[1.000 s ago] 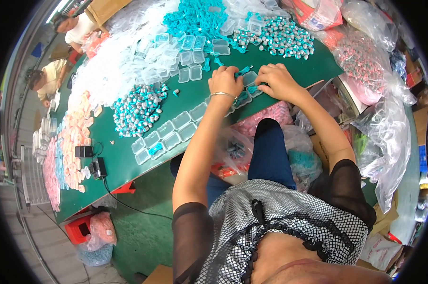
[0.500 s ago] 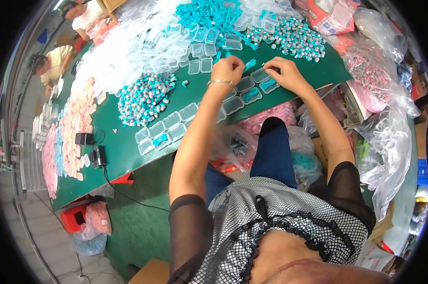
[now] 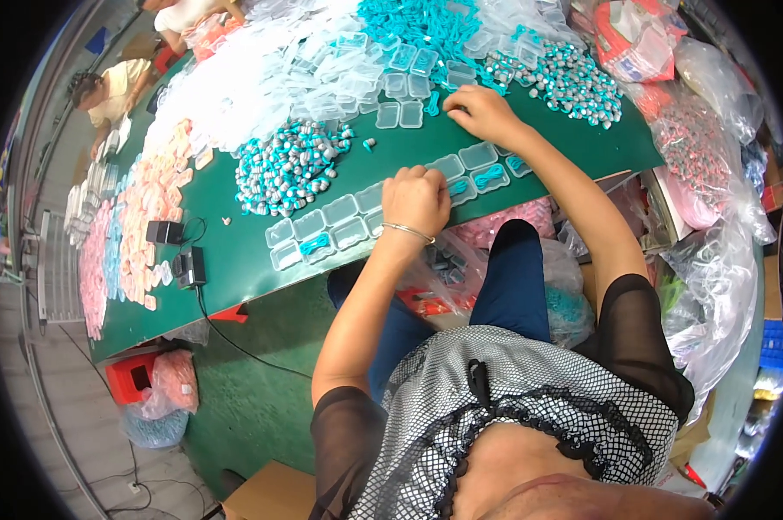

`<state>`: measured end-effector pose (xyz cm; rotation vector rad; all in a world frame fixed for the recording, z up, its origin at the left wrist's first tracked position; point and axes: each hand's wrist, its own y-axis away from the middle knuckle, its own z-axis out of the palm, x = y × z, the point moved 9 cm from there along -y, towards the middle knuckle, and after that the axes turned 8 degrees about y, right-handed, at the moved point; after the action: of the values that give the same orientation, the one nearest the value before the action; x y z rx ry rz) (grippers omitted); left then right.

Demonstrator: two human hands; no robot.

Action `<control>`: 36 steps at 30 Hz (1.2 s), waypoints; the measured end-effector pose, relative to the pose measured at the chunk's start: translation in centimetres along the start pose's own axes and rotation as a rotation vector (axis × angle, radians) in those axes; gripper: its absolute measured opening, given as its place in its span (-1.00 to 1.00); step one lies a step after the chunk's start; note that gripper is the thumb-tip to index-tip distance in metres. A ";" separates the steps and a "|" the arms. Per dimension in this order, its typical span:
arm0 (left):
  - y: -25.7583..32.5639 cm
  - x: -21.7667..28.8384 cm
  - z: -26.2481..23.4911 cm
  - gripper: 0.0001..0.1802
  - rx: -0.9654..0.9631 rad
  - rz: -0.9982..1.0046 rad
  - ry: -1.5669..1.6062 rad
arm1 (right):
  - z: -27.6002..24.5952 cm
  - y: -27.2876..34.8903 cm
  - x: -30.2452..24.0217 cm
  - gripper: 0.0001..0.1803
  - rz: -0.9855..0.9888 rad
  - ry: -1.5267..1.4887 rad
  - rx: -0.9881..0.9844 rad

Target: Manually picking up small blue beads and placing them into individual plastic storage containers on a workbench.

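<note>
My left hand, wearing a bracelet, is closed over the row of small clear plastic boxes. Its fingertips are hidden beneath it. Right beside its fingers, a folded teal cord lies in one box. Other boxes hold similar folded cords, such as the teal cord farther right and the one toward the left end. Farther up the table, my right hand has its fingers curled, close to loose teal cords at the pile's near edge. What its fingertips hold, if anything, cannot be made out.
A heap of teal-and-grey earbud-like pieces lies left of the boxes, and another at the far right. Behind are a teal cord pile and clear boxes. Black adapters sit left. Two people work at far left.
My left hand has come down and nearer to the boxes; the teal cord seen near it now lies in a box. My right hand has moved up and left, away from the boxes.
</note>
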<state>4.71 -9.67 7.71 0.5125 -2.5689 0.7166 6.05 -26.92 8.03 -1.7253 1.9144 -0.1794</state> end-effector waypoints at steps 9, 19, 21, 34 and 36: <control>0.1 -0.2 1.0 -0.88 0.037 -0.111 -0.036 | 4.0 -2.6 -4.8 -0.83 -0.313 0.312 -0.019; 0.3 -0.5 0.2 -0.87 0.084 -0.110 -0.016 | -9.2 7.6 -1.8 -0.85 -0.216 0.405 0.198; -0.2 -0.2 0.0 -0.85 0.071 -0.102 -0.001 | -10.3 10.5 0.7 -0.85 -0.162 0.471 0.154; -15.5 -3.1 5.8 -0.82 0.102 0.000 -0.146 | -11.6 12.3 3.1 -0.73 -0.055 0.282 0.151; -17.2 -4.0 8.2 -0.80 0.062 -0.019 -0.280 | -11.4 12.4 3.4 -0.74 -0.046 0.268 0.141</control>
<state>13.43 -27.05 6.30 0.7007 -2.8010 0.7668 -10.36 -30.99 10.98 -1.7216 1.9943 -0.5753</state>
